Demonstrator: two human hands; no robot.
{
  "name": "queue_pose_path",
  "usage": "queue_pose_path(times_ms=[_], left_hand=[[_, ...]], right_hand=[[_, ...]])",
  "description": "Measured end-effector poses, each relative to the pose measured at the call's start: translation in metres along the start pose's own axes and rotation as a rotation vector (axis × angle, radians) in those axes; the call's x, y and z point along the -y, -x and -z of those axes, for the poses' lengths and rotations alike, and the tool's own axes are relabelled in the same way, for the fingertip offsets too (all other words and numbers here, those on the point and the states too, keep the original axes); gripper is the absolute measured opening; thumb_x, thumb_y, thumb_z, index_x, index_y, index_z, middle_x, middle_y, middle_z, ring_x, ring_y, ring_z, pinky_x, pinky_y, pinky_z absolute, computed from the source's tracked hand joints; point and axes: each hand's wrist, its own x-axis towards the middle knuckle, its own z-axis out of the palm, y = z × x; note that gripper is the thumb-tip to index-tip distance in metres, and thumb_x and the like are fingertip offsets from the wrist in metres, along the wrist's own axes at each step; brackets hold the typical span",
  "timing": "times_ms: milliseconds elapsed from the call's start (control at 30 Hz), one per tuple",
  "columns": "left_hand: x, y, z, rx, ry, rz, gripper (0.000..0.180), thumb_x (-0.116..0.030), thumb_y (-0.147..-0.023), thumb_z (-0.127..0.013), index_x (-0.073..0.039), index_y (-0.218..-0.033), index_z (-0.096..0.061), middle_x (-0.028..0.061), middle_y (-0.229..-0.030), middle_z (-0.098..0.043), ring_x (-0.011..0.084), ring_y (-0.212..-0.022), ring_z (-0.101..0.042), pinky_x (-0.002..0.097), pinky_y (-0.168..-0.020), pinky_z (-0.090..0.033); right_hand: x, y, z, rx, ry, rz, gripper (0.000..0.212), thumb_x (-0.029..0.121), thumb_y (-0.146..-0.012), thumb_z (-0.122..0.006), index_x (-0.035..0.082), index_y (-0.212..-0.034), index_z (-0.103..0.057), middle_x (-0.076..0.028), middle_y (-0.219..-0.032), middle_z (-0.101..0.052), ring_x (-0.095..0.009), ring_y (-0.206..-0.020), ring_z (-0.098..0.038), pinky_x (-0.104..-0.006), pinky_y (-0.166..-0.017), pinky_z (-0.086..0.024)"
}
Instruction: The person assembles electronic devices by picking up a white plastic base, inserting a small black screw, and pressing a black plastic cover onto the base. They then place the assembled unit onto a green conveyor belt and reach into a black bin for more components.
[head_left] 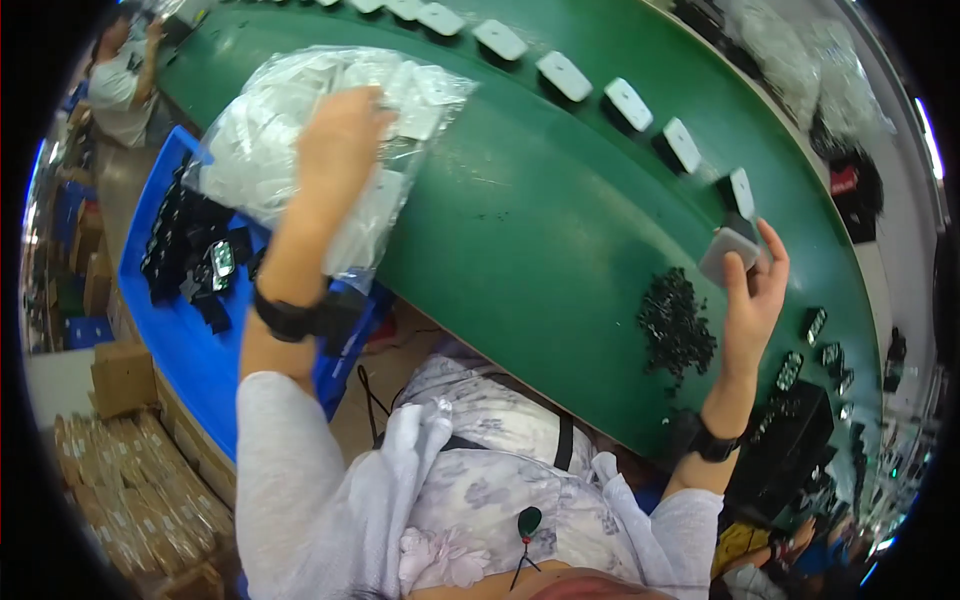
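Note:
My left hand (340,140) is over a clear plastic bag (270,170) filled with pale white pieces. Its fingers are curled down at the bag's upper side, and whatever is between them is hidden. On the right, my right hand (757,285) grips a grey rounded-square cover (728,256) between thumb and fingers. Just beyond that cover stands a white-topped, dark-sided box-shaped unit (740,192), the nearest of a curved row. Close to my right wrist, a pile of small black parts (675,325) lies on the green table (520,260).
Several white units (565,77) line the table's far side. A blue bin (190,350) with black housings (195,235) sits at left, partly under the bag. A black box (790,440) and loose circuit pieces (789,370) are at right. Another person (122,90) is at far left.

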Motion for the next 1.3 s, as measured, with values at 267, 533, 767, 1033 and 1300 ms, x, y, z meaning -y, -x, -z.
queue_pose_path(times_ms=[267,533,767,1033,1300], left_hand=[[0.099,0.014,0.013,0.350,-0.680,0.067,0.030,-0.030,-0.082,-0.066,-0.003,-0.094,-0.062,0.0145,-0.097,-0.055,0.0345,-0.097,-0.052,0.0439,-0.081,-0.045],[0.118,0.016,0.001,0.150,-0.242,0.008,0.023,-0.014,-0.082,-0.066,-0.002,-0.100,-0.059,0.0122,-0.097,-0.061,0.0328,-0.098,-0.053,0.0399,-0.086,-0.041],[0.100,0.019,0.002,0.072,-0.173,0.154,0.020,-0.021,-0.088,-0.063,-0.003,-0.097,-0.062,0.0108,-0.096,-0.062,0.0286,-0.096,-0.056,0.0372,-0.084,-0.043],[0.019,-0.011,0.023,-0.119,-0.179,0.023,0.019,-0.020,-0.090,-0.062,-0.003,-0.099,-0.061,0.0093,-0.088,-0.062,0.0231,-0.086,-0.059,0.0338,-0.077,-0.047],[-0.121,0.001,-0.030,0.290,0.877,0.148,0.012,-0.008,-0.088,-0.062,-0.001,-0.096,-0.056,0.0029,-0.081,-0.056,0.0093,-0.070,-0.057,0.0237,-0.062,-0.047]], right_hand=[[-0.076,-0.065,0.092,-0.129,0.354,-0.117,0.037,0.014,-0.086,-0.066,0.001,-0.120,-0.058,-0.006,-0.106,-0.062,-0.013,-0.097,-0.057,-0.0263,-0.087,-0.045],[-0.119,-0.119,0.112,0.071,0.377,-0.284,0.035,0.022,-0.085,-0.068,0.003,-0.113,-0.062,-0.006,-0.105,-0.063,-0.014,-0.096,-0.056,-0.0273,-0.088,-0.043],[-0.128,-0.121,0.117,0.067,0.324,-0.425,0.044,0.037,-0.086,-0.067,0.002,-0.114,-0.062,-0.005,-0.104,-0.062,-0.013,-0.099,-0.053,-0.0266,-0.088,-0.039],[-0.076,-0.060,0.087,-0.034,0.575,-0.085,0.019,0.018,-0.082,-0.070,0.001,-0.088,-0.064,-0.006,-0.080,-0.063,-0.012,-0.073,-0.056,-0.0267,-0.069,-0.047],[-0.057,0.015,0.036,0.252,0.886,-0.010,0.018,0.012,-0.078,-0.069,0.002,-0.084,-0.056,-0.014,-0.078,-0.061,-0.033,-0.074,-0.060,-0.0407,-0.067,-0.048]])
